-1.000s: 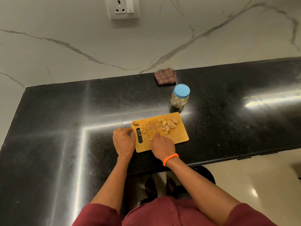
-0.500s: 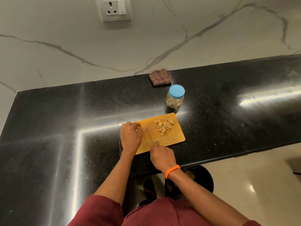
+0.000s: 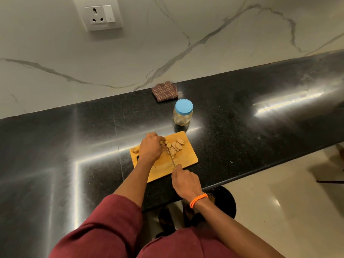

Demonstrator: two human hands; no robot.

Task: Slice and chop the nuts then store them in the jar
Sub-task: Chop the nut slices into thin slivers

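Head view: flat wooden board (image 3: 188, 161), pale nuts (image 3: 176, 145).

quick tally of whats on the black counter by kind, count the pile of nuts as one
cutting board: 1
knife: 1
pile of nuts: 1
separate nut at the board's left corner: 1
jar with blue lid: 1
checked cloth: 1
total: 6

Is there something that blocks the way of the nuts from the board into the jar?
Yes. The blue lid is on the jar, so it closes the mouth. Between the nuts on the cutting board and the jar, nothing else stands on the counter.
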